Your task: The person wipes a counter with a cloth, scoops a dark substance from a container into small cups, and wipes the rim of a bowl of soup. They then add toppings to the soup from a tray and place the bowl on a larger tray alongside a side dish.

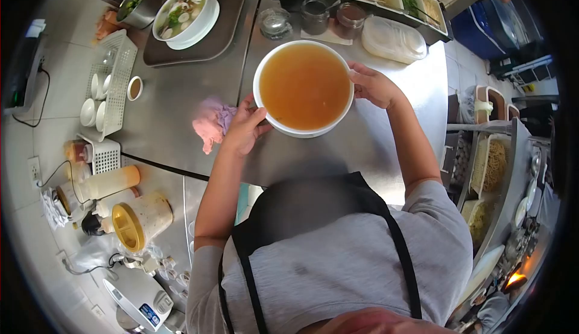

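Between my two hands is a large white bowl [258, 86] full of clear amber broth [304, 83]. My left hand [244, 126] grips its lower left rim, thumb on the edge and fingers beneath. On the other side, my right hand [375, 85] is closed on the right rim, its fingers partly hidden by the bowl. A crumpled pink and purple cloth [211, 124] lies on the steel counter just left of my left hand.
At the back left, a brown tray [226, 41] carries a bowl of soup [184, 17]. Glass jars [315, 15], a lidded plastic container [393, 39] and a topping rack [362, 1] line the back. A small sauce cup [135, 88] and white basket [114, 92] stand left.
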`<state>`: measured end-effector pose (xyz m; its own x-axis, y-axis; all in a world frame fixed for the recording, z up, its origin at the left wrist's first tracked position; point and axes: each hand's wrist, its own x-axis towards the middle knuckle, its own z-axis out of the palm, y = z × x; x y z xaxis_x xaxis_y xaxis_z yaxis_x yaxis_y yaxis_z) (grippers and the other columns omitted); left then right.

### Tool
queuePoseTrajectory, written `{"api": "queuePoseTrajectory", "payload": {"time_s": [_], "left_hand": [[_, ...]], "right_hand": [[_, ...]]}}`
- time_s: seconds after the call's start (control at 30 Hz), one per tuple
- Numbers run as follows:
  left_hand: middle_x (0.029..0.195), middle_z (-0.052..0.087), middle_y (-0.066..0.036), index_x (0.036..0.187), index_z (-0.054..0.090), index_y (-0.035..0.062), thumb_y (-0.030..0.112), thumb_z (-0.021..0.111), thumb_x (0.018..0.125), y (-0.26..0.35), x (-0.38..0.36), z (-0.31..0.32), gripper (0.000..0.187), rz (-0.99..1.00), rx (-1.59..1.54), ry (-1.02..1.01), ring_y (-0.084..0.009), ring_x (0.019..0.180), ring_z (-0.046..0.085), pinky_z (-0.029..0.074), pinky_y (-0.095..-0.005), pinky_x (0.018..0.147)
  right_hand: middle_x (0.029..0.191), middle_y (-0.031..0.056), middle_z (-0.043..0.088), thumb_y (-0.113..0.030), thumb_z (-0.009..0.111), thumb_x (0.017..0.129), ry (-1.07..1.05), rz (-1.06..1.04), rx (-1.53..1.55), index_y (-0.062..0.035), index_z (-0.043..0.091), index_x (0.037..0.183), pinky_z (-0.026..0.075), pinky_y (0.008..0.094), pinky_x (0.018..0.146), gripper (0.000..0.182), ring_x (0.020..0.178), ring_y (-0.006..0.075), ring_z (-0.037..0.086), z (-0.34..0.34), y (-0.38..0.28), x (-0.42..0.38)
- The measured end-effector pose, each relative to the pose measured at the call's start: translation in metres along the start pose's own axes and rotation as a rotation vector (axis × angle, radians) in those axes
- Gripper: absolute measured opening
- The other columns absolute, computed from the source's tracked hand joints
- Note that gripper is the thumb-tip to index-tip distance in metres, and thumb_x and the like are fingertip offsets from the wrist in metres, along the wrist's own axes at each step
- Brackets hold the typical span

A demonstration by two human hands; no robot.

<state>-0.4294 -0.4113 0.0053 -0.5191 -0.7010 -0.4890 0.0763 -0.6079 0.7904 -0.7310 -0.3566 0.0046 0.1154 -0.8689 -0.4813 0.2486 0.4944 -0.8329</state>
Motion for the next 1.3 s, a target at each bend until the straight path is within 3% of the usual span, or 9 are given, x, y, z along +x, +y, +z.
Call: {"api": "queuePoseTrajectory", "payload": {"time_s": [0.17, 0.27, 0.37, 0.53, 0.83, 0.93, 1.03, 1.17, 1.3], "left_hand": [[0.112, 0.044, -0.01, 0.13, 0.014, 0.0062, 0.027, 0.054, 0.081, -0.001, -0.001, -0.008, 0.066, 0.0, 0.364, 0.203, -0.0182, 0.095, 0.049, 0.045, -0.0338, 0.074], [0.106, 0.046, -0.009, 0.127, 0.021, 0.0065, 0.024, 0.052, 0.082, -0.003, -0.01, -0.022, 0.057, 0.082, 0.247, 0.297, -0.0153, 0.088, 0.05, 0.045, -0.0266, 0.065], [0.102, 0.048, -0.008, 0.124, 0.025, 0.0058, 0.022, 0.047, 0.085, -0.011, -0.012, -0.045, 0.048, 0.071, 0.07, 0.275, -0.0144, 0.081, 0.052, 0.046, -0.0268, 0.062], [0.079, 0.058, -0.009, 0.111, 0.042, 0.0053, 0.023, 0.041, 0.088, -0.012, -0.011, -0.056, 0.029, 0.076, -0.029, 0.329, -0.015, 0.058, 0.058, 0.045, -0.0199, 0.042], [0.075, 0.055, -0.007, 0.102, 0.046, 0.005, 0.032, 0.045, 0.082, -0.015, -0.01, -0.052, 0.033, 0.079, 0.071, 0.418, -0.0126, 0.055, 0.055, 0.041, -0.0191, 0.04], [0.075, 0.054, -0.007, 0.101, 0.045, 0.0049, 0.031, 0.044, 0.083, -0.017, -0.008, -0.054, 0.032, 0.121, 0.063, 0.399, -0.0128, 0.055, 0.055, 0.041, -0.0187, 0.039], [0.076, 0.054, -0.008, 0.1, 0.045, 0.0048, 0.029, 0.044, 0.083, -0.017, -0.01, -0.053, 0.029, 0.12, 0.071, 0.404, -0.0131, 0.055, 0.055, 0.041, -0.0182, 0.039], [0.076, 0.054, -0.009, 0.1, 0.045, 0.0043, 0.028, 0.045, 0.084, -0.017, -0.01, -0.054, 0.028, 0.134, 0.043, 0.382, -0.0133, 0.055, 0.055, 0.041, -0.0181, 0.038], [0.076, 0.058, -0.008, 0.109, 0.043, 0.0002, 0.021, 0.038, 0.087, -0.019, -0.01, -0.058, 0.03, 0.139, 0.053, 0.37, -0.0138, 0.056, 0.058, 0.045, -0.0192, 0.04]], "right_hand": [[0.09, 0.006, 0.059, -0.026, 0.051, 0.082, 0.296, -0.318, -0.705, -0.005, 0.052, 0.108, 0.041, 0.0273, 0.074, 0.033, 0.08, 0.014, 0.053, -0.025, -0.017, 0.001], [0.088, 0.0162, 0.06, -0.022, 0.056, 0.076, 0.895, -0.698, -0.986, -0.0081, 0.059, 0.095, 0.045, 0.034, 0.071, 0.024, 0.081, 0.0274, 0.058, -0.079, -0.064, 0.0], [0.092, 0.0152, 0.059, -0.024, 0.052, 0.076, 1.553, -0.449, -1.445, -0.0114, 0.058, 0.096, 0.046, 0.0398, 0.068, 0.025, 0.078, 0.0299, 0.057, -0.114, -0.107, -0.009], [0.098, 0.0165, 0.057, -0.011, 0.04, 0.078, 0.963, 0.01, -1.748, -0.0084, 0.055, 0.099, 0.045, 0.0438, 0.076, 0.027, 0.092, 0.0321, 0.055, -0.2, -0.104, 0.029], [0.098, 0.0181, 0.056, -0.014, 0.04, 0.078, 1.162, 0.076, -1.632, -0.0095, 0.048, 0.112, 0.043, 0.0395, 0.077, 0.036, 0.093, 0.03, 0.055, -0.154, -0.097, -0.043], [0.08, 0.0136, 0.06, -0.023, 0.045, 0.08, 1.208, -0.479, -1.243, -0.0048, 0.051, 0.109, 0.043, 0.0322, 0.064, 0.035, 0.074, 0.0229, 0.058, -0.14, -0.077, -0.066], [0.06, -0.0026, 0.046, -0.032, 0.048, 0.082, 0.673, -0.269, -0.665, -0.0023, 0.054, 0.102, 0.03, 0.0187, 0.048, 0.036, 0.054, 0.0056, 0.037, -0.05, -0.074, -0.084], [0.06, -0.0016, 0.047, -0.022, 0.052, 0.083, 0.014, -0.133, -0.683, -0.0011, 0.058, 0.093, 0.037, 0.0198, 0.051, 0.025, 0.055, 0.0067, 0.042, 0.032, -0.047, -0.069], [0.058, 0.0013, 0.047, -0.023, 0.05, 0.083, -0.099, -0.077, -0.832, -0.002, 0.059, 0.09, 0.039, 0.0225, 0.052, 0.024, 0.054, 0.0087, 0.044, 0.054, -0.039, -0.052]]}}
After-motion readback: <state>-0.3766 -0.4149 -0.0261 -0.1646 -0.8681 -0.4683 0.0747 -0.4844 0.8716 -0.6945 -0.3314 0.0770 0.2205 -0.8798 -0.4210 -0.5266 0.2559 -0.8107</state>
